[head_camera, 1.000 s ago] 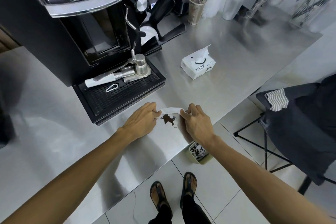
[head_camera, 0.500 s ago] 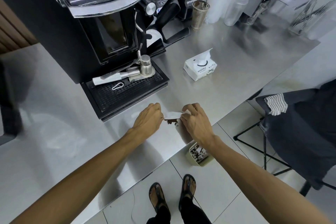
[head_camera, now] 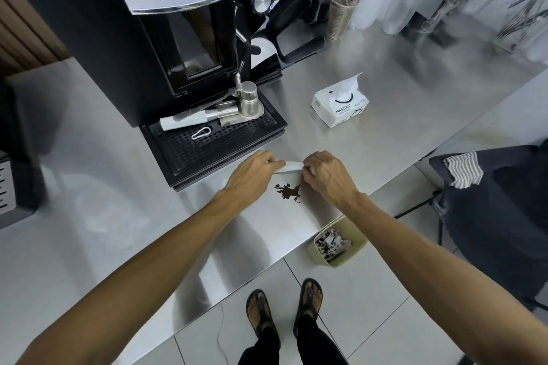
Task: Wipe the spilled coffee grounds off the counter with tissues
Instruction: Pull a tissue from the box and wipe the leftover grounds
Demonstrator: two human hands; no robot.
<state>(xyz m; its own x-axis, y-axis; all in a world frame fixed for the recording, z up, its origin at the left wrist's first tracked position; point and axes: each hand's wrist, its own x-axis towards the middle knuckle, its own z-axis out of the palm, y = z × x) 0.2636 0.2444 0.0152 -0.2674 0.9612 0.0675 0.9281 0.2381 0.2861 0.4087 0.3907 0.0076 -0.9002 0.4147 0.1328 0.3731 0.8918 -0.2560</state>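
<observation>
Head view: left hand (head_camera: 252, 176) and right hand (head_camera: 326, 176) are pinching a folded tissue (head_camera: 287, 166) at frame centre, just above the coffee grounds (head_camera: 288, 192); next, probably dragging it down over them.

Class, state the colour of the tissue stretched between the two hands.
White; the tissue shows best in the head view.

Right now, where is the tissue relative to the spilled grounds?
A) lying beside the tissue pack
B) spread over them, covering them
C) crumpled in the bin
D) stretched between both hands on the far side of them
D: the left hand and right hand each hold an end of the tissue, and the grounds lie uncovered nearer the person.
</observation>
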